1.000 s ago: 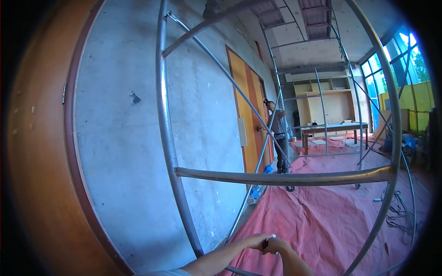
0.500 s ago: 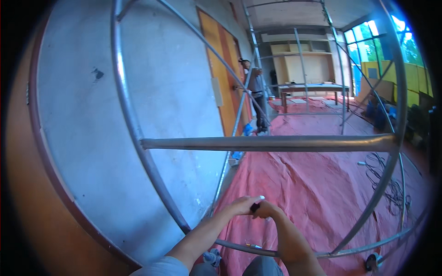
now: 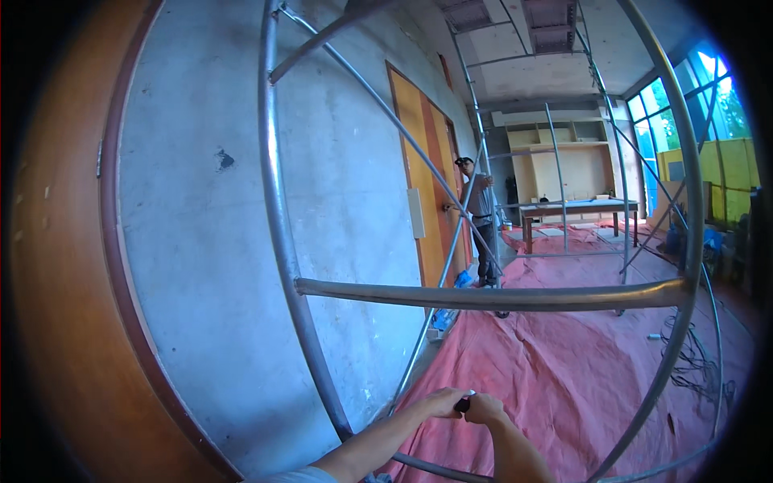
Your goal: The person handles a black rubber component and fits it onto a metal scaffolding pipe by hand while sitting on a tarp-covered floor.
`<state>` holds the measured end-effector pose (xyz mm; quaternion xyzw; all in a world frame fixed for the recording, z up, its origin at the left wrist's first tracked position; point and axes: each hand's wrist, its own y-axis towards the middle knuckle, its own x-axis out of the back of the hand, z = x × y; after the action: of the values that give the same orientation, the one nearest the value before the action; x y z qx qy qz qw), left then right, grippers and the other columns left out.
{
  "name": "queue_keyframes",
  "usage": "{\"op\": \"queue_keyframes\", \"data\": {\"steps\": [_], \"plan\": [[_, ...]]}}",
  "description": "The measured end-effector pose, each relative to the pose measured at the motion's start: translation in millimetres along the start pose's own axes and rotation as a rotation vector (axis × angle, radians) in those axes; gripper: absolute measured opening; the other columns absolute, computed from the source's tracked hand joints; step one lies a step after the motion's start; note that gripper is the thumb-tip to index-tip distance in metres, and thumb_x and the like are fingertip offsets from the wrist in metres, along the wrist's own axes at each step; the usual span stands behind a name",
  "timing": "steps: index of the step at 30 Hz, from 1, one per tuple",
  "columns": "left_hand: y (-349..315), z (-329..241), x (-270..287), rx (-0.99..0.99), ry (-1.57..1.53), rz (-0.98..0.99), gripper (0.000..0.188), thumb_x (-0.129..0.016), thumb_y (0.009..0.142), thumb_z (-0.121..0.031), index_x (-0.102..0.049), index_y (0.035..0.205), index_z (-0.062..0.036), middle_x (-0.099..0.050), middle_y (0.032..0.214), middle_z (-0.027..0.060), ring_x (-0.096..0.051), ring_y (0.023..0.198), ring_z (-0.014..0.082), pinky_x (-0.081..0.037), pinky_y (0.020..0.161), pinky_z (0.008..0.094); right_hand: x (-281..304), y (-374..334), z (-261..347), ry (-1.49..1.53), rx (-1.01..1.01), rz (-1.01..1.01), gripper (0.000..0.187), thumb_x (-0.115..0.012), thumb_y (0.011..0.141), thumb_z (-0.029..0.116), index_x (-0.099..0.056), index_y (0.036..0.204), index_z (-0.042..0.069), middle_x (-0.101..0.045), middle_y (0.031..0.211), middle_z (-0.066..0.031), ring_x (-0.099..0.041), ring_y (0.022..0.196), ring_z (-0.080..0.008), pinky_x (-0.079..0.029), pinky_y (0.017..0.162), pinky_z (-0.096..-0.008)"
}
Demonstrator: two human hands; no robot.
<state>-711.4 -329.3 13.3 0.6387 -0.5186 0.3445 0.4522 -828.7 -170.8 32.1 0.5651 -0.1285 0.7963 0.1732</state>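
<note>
My two hands meet low in the view, above the red floor sheet [image 3: 515, 354]. My left hand [image 3: 444, 402] is closed, fingers bent toward the right hand. My right hand [image 3: 485, 409] is closed too, right beside it. A small black object [image 3: 461, 405] with a whitish bit above it shows between them; its kind is too small to tell. In front of me stands a scaffold frame of metal tubes, its crossbar [image 3: 491, 297] running above and beyond my hands. Neither hand touches that crossbar.
A bare grey wall [image 3: 217, 282] rises on the left, with a wooden door [image 3: 415, 137] farther along. Near the door a person [image 3: 481, 209] stands by more scaffold tubes. A table [image 3: 580, 208] stands at the back. Cables [image 3: 694, 358] lie on the right.
The view has tilted up and shifted left, so the scaffold, person and hands sit lower and farther right. My hands stay together, with the black object still between them.
</note>
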Motion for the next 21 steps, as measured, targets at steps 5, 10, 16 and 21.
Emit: {"op": "queue_keyframes", "data": {"steps": [5, 10, 16, 21], "plan": [[-5.0, 2.8, 9.5, 0.068, 0.124, 0.052, 0.058, -0.083, 0.074, -0.011, -0.067, 0.130, -0.0078, -0.077, 0.112, 0.0226, -0.073, 0.109, 0.0420, -0.058, 0.091, 0.0516, -2.4, 7.3, 5.1, -0.001, 0.051, 0.012, 0.039, -0.073, 0.085, 0.029, -0.079, 0.119, 0.009, -0.079, 0.121, -0.0157, -0.076, 0.115, -0.0331, -0.061, 0.094, -0.0480], [0.8, -9.9, 13.7, 0.130, 0.217, 0.112, 0.054, -0.077, 0.080, -0.015, -0.068, 0.133, -0.0106, -0.076, 0.110, 0.0230, -0.074, 0.104, 0.0430, -0.059, 0.087, 0.0526, 0.1, 7.1, -1.5, 0.017, 0.073, 0.094, 0.045, -0.086, 0.077, 0.028, -0.080, 0.117, 0.008, -0.079, 0.119, -0.0162, -0.076, 0.113, -0.0331, -0.062, 0.092, -0.0477], [-1.0, -30.9, 14.4, 0.085, 0.190, 0.049, 0.060, -0.079, 0.085, -0.027, -0.063, 0.142, -0.0175, -0.076, 0.102, 0.0252, -0.074, 0.097, 0.0451, -0.058, 0.083, 0.0551, -11.1, 14.6, -18.6, 0.169, 0.016, 0.271, 0.042, -0.095, 0.073, 0.034, -0.082, 0.102, 0.007, -0.081, 0.095, -0.0083, -0.078, 0.085, -0.0241, -0.062, 0.076, -0.0413], [0.0, -24.3, 17.4, 0.082, 0.192, 0.081, 0.063, -0.080, 0.084, -0.032, -0.063, 0.143, -0.0175, -0.076, 0.104, 0.0248, -0.074, 0.098, 0.0452, -0.058, 0.084, 0.0552, -8.3, 15.5, -19.6, 0.338, 0.012, 0.309, 0.036, -0.095, 0.075, 0.033, -0.080, 0.092, 0.005, -0.077, 0.081, -0.0069, -0.075, 0.073, -0.0212, -0.061, 0.065, -0.0387]]}}
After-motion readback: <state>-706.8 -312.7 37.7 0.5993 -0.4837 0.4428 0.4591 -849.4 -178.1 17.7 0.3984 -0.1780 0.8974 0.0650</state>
